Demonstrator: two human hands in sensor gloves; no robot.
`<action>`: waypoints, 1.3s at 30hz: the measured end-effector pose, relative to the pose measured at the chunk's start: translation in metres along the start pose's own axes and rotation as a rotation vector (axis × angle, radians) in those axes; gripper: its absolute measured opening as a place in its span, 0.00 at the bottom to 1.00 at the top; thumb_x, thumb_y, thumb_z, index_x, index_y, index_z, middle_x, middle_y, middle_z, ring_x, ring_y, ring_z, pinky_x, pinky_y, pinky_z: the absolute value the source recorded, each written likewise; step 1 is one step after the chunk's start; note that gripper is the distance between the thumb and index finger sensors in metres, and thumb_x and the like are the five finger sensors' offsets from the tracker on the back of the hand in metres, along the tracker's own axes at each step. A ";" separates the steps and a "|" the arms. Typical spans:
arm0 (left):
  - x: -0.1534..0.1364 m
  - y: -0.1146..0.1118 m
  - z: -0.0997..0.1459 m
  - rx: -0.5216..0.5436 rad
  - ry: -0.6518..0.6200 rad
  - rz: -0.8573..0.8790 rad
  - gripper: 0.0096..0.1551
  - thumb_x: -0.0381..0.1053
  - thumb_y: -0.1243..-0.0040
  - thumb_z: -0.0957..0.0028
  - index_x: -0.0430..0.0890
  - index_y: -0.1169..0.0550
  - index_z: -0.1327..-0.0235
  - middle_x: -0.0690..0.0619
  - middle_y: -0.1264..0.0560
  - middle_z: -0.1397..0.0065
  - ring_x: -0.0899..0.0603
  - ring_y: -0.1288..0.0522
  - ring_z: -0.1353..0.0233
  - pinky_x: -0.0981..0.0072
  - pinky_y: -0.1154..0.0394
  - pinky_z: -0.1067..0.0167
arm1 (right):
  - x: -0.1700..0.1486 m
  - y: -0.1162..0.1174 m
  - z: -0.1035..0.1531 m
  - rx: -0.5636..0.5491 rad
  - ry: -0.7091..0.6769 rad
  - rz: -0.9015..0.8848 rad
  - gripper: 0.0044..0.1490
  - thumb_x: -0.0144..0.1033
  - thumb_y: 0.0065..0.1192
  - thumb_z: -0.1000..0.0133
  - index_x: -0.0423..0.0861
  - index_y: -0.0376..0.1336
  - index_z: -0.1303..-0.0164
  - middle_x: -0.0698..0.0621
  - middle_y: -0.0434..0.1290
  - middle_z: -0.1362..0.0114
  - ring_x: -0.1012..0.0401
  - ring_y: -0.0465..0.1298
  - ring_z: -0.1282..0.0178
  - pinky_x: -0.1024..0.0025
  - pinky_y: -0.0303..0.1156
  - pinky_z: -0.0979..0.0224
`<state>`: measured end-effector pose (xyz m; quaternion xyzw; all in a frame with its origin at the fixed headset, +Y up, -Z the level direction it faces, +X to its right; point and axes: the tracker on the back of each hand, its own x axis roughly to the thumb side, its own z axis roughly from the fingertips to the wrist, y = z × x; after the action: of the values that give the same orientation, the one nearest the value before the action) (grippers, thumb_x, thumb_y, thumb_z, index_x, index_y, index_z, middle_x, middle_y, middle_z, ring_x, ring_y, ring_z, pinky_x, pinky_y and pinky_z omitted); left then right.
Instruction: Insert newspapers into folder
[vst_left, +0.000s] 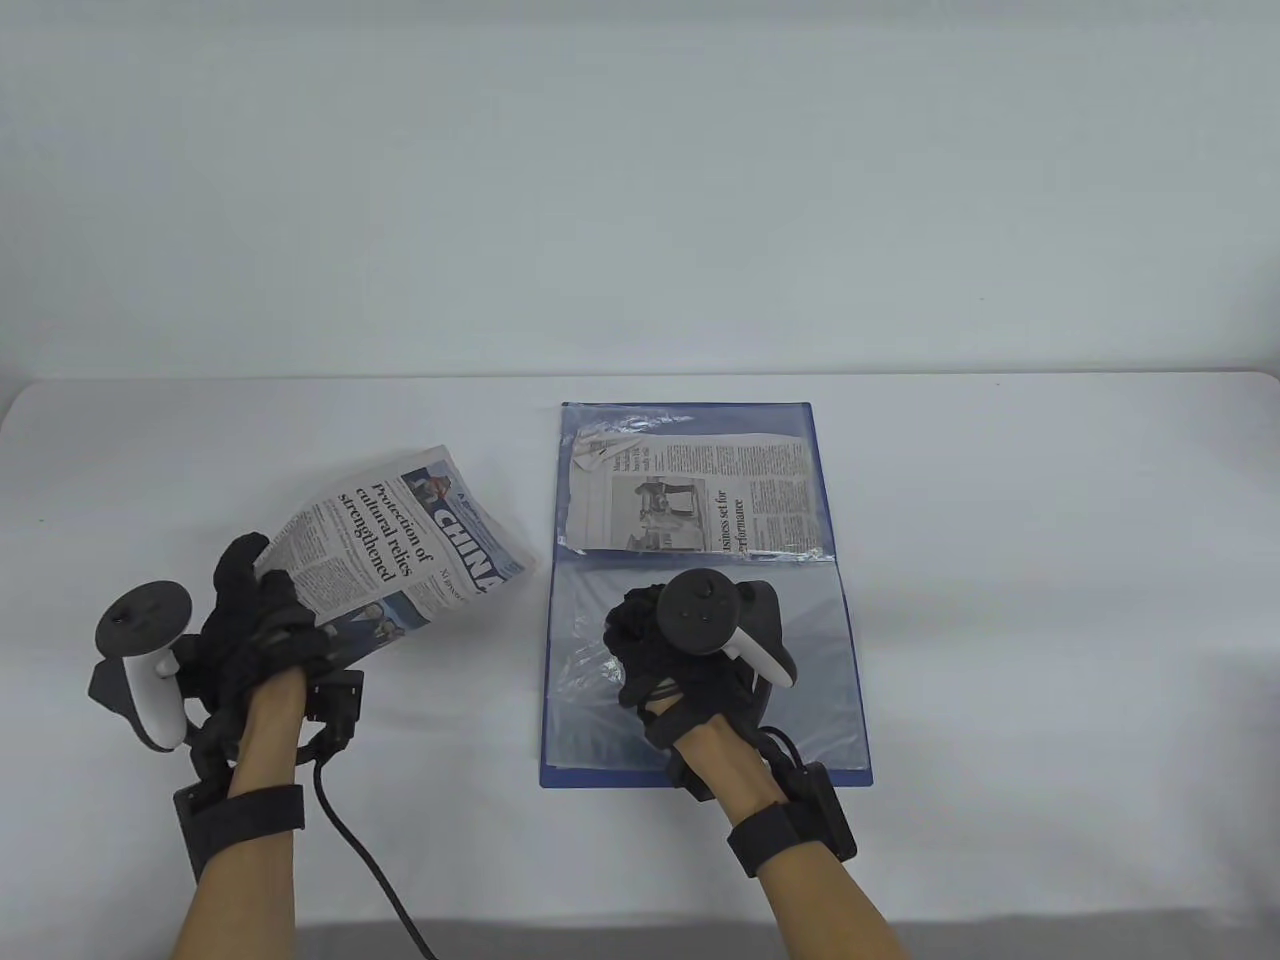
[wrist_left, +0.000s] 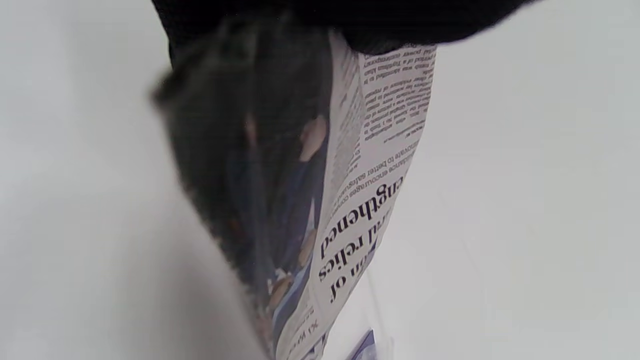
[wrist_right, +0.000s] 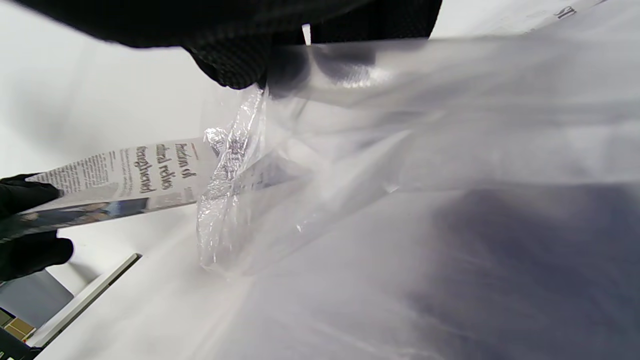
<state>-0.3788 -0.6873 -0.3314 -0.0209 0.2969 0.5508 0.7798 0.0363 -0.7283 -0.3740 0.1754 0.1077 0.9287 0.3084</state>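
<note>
An open blue folder (vst_left: 838, 600) with clear plastic sleeves lies on the table right of centre. Its far sleeve holds a folded newspaper (vst_left: 700, 495). My left hand (vst_left: 255, 615) grips a second folded newspaper (vst_left: 400, 550) by its near corner and holds it tilted above the table, left of the folder. It also shows in the left wrist view (wrist_left: 370, 200) and the right wrist view (wrist_right: 125, 172). My right hand (vst_left: 640, 640) pinches the left edge of the near clear sleeve (wrist_right: 240, 150) and lifts it off the folder page.
The white table (vst_left: 1050, 550) reaches to a pale wall behind. A black cable (vst_left: 370, 860) runs from my left wrist to the table's front edge. The table's edge and a bit of floor (wrist_right: 30, 320) show in the right wrist view.
</note>
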 end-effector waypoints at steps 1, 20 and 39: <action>0.001 0.004 0.001 0.004 -0.008 0.019 0.31 0.54 0.54 0.31 0.71 0.45 0.16 0.58 0.23 0.31 0.52 0.18 0.50 0.59 0.24 0.28 | 0.000 0.000 0.000 0.002 0.001 0.000 0.22 0.37 0.61 0.35 0.42 0.63 0.35 0.37 0.57 0.22 0.38 0.54 0.21 0.26 0.44 0.28; 0.002 -0.004 -0.004 -0.407 0.090 -0.028 0.29 0.49 0.50 0.31 0.59 0.37 0.16 0.51 0.19 0.36 0.52 0.14 0.60 0.57 0.18 0.39 | 0.001 -0.001 0.000 -0.005 0.002 -0.002 0.22 0.38 0.61 0.35 0.42 0.63 0.35 0.37 0.57 0.22 0.38 0.54 0.21 0.26 0.44 0.28; -0.044 -0.056 -0.035 -0.567 0.202 0.131 0.31 0.51 0.51 0.31 0.57 0.42 0.14 0.50 0.19 0.36 0.52 0.14 0.59 0.58 0.18 0.39 | 0.001 -0.001 0.000 -0.001 0.001 -0.017 0.22 0.38 0.61 0.35 0.42 0.63 0.34 0.37 0.57 0.22 0.38 0.54 0.21 0.26 0.43 0.28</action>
<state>-0.3551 -0.7597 -0.3555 -0.2733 0.2081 0.6558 0.6722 0.0361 -0.7269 -0.3742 0.1736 0.1088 0.9262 0.3165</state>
